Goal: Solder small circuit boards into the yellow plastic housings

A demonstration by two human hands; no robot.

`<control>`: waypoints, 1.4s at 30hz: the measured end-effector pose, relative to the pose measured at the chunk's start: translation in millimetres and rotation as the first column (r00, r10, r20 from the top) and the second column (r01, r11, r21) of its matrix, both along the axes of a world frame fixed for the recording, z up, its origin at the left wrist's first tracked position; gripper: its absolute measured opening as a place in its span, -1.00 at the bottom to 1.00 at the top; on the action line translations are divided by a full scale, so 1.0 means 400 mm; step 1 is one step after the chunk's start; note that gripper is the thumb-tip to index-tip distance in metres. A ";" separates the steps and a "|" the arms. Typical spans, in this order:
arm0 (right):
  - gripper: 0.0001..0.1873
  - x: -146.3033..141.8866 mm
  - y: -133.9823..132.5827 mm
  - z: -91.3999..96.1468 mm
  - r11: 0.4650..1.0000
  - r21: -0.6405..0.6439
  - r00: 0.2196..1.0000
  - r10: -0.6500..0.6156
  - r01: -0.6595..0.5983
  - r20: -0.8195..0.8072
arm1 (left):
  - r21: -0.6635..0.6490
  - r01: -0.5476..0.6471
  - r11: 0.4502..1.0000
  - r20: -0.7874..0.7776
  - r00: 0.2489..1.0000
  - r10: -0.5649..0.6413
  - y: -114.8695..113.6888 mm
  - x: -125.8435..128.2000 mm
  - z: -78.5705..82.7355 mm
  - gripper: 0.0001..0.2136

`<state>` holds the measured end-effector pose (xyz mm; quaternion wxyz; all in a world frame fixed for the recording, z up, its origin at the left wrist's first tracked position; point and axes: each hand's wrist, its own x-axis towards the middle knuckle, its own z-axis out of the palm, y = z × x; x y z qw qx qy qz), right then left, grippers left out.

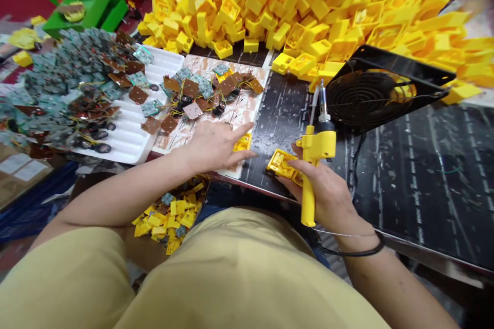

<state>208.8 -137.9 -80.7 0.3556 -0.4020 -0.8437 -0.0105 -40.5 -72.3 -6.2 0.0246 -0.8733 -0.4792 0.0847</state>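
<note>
My right hand (328, 193) is closed round the grip of a yellow soldering gun (314, 151), its metal tip pointing up and away. The same hand's fingers rest on a small yellow plastic housing (278, 162) lying on the black work mat (424, 175). My left hand (216, 144) reaches across a paper sheet and pinches another small yellow plastic part (243, 142) between thumb and forefinger. Just beyond that hand lies a loose cluster of small circuit boards with wires (200, 95).
A huge heap of yellow plastic housings (309, 5) fills the back. A black fan (370, 90) leans at right. A white tray (127, 139) and a pile of circuit boards (65, 82) lie at left, green bins (92, 7) behind. Finished yellow parts (173, 216) lie below the table edge.
</note>
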 end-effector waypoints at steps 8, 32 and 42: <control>-0.59 0.044 -0.008 0.011 0.992 -0.073 0.994 0.106 -0.107 -0.017 | -0.243 0.543 0.804 0.263 0.834 -0.485 0.032 -0.034 0.015 -0.44; -0.63 0.078 -0.029 0.060 0.992 0.117 0.998 -0.033 0.039 -0.050 | -0.035 -0.177 0.984 0.627 0.762 0.160 0.405 0.031 0.051 -0.89; -0.57 0.012 -0.003 0.071 0.997 -0.058 0.953 -0.069 0.054 -0.295 | -0.693 0.301 0.655 0.721 0.290 0.630 0.212 0.013 0.120 -0.86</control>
